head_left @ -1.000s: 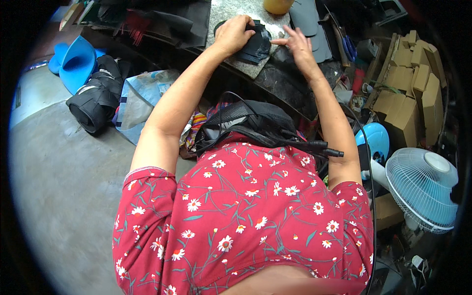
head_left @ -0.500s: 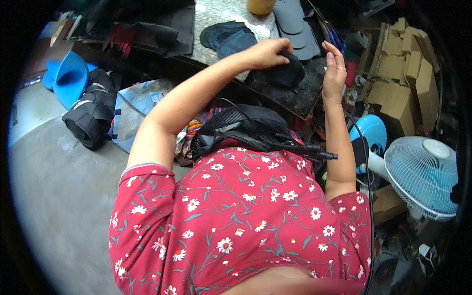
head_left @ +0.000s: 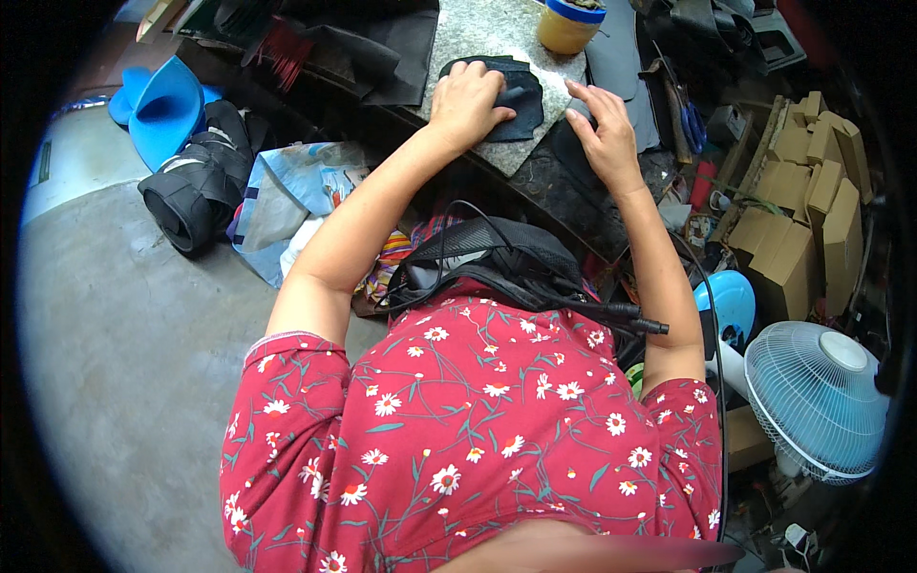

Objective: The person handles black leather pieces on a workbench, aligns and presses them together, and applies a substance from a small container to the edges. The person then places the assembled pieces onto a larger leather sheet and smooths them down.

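Observation:
Flat dark pieces of cloth or leather lie overlapped on a speckled stone slab. My left hand rests on their left part, thumb apart from the bent fingers; its fingertips are partly hidden, and no piece is lifted. To the right, my right hand hovers with fingers spread and nothing between them. Below and left of it, a black piece lies on the dark bench top, partly covered by that hand.
A yellowish jar with a blue rim stands on the slab's far side, beside grey sheets. Cardboard boxes and a fan are at right. At left are blue curved pieces and a black bundle.
My left hand has left the black piece at the bench edge and moved left onto the dark stack. My right hand has lowered toward the black piece. The view has shifted slightly.

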Demonstrator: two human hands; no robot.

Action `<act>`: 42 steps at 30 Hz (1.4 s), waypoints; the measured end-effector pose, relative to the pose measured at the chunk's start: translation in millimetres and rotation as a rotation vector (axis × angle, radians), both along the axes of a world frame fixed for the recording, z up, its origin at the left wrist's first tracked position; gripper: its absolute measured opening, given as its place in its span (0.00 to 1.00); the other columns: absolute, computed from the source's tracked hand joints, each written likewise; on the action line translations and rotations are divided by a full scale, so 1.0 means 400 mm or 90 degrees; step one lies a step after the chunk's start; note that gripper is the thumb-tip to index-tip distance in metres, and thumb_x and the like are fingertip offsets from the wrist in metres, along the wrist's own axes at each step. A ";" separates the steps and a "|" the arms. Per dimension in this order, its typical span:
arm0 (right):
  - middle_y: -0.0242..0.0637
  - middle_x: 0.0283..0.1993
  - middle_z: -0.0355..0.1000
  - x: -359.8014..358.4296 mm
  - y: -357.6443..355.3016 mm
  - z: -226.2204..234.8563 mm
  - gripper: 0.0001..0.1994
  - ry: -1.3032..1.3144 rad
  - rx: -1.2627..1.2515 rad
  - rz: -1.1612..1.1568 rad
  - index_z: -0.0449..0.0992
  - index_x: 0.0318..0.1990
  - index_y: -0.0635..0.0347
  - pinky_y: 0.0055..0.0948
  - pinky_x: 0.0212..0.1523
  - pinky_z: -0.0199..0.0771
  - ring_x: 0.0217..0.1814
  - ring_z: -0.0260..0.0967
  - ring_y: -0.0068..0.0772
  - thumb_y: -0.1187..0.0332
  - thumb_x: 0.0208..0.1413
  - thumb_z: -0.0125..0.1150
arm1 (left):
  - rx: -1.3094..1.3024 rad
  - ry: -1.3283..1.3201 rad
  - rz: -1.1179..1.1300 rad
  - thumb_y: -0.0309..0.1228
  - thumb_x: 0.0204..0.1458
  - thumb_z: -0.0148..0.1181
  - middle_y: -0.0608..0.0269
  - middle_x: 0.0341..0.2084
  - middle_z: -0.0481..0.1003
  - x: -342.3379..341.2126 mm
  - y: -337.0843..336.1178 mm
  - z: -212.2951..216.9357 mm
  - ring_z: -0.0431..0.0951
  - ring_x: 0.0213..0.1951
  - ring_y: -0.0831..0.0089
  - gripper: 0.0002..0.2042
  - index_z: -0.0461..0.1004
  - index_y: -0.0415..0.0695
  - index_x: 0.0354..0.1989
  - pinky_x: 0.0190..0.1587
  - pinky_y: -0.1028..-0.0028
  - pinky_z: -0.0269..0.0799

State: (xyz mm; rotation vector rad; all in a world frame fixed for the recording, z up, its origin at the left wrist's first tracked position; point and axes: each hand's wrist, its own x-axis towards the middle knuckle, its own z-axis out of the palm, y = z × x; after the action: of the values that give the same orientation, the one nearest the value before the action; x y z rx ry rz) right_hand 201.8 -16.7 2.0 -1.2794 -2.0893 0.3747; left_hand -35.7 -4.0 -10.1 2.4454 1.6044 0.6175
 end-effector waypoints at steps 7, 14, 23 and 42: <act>0.37 0.53 0.74 -0.007 0.032 -0.009 0.20 -0.018 0.012 0.023 0.76 0.57 0.49 0.40 0.63 0.61 0.60 0.65 0.44 0.60 0.57 0.61 | -0.244 -0.114 -0.077 0.31 0.46 0.68 0.45 0.43 0.78 -0.021 0.109 0.005 0.78 0.48 0.48 0.24 0.71 0.42 0.53 0.50 0.60 0.73; 0.36 0.62 0.68 -0.026 0.039 -0.044 0.23 -0.135 0.045 0.024 0.72 0.60 0.46 0.45 0.68 0.51 0.69 0.56 0.47 0.51 0.59 0.57 | -0.180 -0.091 -0.145 0.29 0.48 0.65 0.44 0.42 0.78 -0.001 0.137 -0.014 0.78 0.46 0.49 0.20 0.73 0.43 0.51 0.49 0.60 0.74; 0.37 0.66 0.64 0.022 0.030 -0.040 0.23 -0.052 -0.009 -0.011 0.71 0.62 0.43 0.56 0.70 0.44 0.71 0.53 0.48 0.50 0.61 0.55 | -0.216 -0.116 -0.104 0.34 0.48 0.66 0.51 0.38 0.80 -0.001 0.127 0.000 0.79 0.44 0.52 0.16 0.76 0.48 0.47 0.47 0.60 0.74; 0.35 0.77 0.45 -0.048 -0.009 -0.037 0.36 -0.533 0.029 -0.027 0.62 0.69 0.44 0.69 0.71 0.24 0.80 0.34 0.42 0.33 0.60 0.38 | -0.225 -0.168 -0.125 0.32 0.42 0.72 0.48 0.38 0.78 0.028 0.132 -0.031 0.78 0.45 0.49 0.23 0.70 0.42 0.45 0.46 0.59 0.72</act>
State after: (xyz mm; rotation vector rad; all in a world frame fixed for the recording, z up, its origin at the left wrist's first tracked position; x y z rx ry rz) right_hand 182.7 -20.2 -12.7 -1.6261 -2.7024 -0.2919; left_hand -24.6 48.8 -22.4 2.1268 1.2348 0.5445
